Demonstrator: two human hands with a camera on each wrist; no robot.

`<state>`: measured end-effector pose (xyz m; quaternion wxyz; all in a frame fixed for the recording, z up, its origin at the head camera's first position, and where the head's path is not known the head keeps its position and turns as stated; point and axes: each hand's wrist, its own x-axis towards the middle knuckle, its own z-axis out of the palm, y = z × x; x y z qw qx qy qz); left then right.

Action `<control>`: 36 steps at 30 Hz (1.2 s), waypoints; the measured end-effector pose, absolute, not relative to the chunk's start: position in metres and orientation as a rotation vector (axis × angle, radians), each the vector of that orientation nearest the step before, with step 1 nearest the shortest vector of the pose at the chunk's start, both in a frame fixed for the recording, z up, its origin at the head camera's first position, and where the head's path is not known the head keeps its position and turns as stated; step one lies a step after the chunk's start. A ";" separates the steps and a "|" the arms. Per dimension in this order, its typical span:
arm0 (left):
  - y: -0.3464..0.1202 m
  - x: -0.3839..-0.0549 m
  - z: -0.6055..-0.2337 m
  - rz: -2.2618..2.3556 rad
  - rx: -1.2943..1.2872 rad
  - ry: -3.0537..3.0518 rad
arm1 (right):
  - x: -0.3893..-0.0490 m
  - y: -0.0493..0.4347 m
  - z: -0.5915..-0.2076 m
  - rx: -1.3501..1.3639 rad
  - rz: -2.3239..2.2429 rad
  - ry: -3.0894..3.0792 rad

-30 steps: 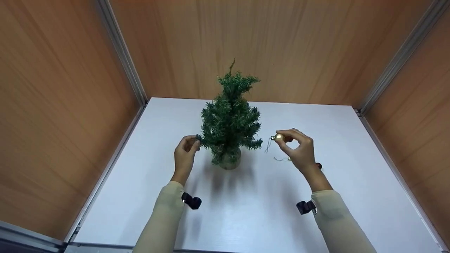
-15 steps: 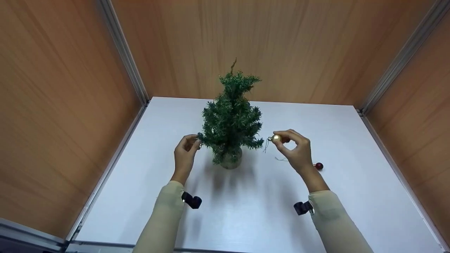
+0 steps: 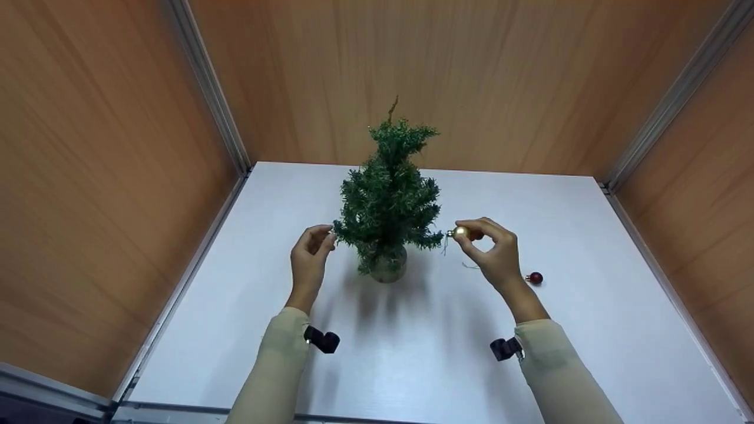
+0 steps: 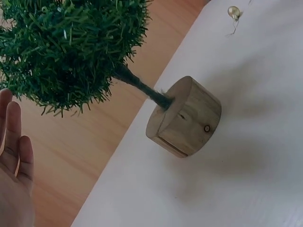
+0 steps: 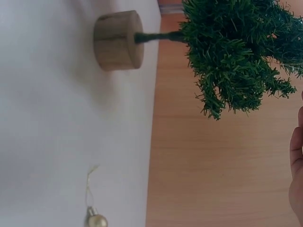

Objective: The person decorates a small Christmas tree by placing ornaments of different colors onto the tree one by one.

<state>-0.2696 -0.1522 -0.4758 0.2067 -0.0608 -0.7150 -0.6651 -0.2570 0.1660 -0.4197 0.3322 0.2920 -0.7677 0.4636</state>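
A small artificial Christmas tree (image 3: pixel 389 200) stands upright on a round wooden base (image 4: pixel 187 120). My right hand (image 3: pixel 498 253) pinches a gold bauble (image 3: pixel 460 232) between thumb and fingertip. The bauble's cap and thin string point toward the tree, right at the tip of a lower right branch. On the other side, my left hand (image 3: pixel 309 256) has thumb and fingers brought together at a lower left branch tip. A small silvery glint shows between them; I cannot tell what the thing is. In both wrist views the fingertips are partly cut off.
A red bauble (image 3: pixel 535 278) lies on the white table (image 3: pixel 400 365) to the right of my right wrist. Another gold bauble (image 5: pixel 97 220) with a string loop lies there too, hidden behind my right hand in the head view. Wooden panels (image 3: pixel 459 82) enclose the table.
My right hand has moved slightly left, bringing the gold bauble's string up to the branch tip. The red bauble has come into fuller view. My left hand has stayed almost still.
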 end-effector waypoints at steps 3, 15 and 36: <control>-0.151 -0.265 -0.471 -1.870 -0.185 -1.966 | -0.257 0.165 -0.420 0.764 1.213 -2.010; -0.131 -0.243 -0.437 -1.848 -0.328 -1.828 | -0.255 0.163 -0.415 0.765 1.224 -2.002; -0.077 -0.226 -0.416 -1.564 -0.588 -1.799 | -0.253 0.159 -0.416 0.775 1.240 -2.004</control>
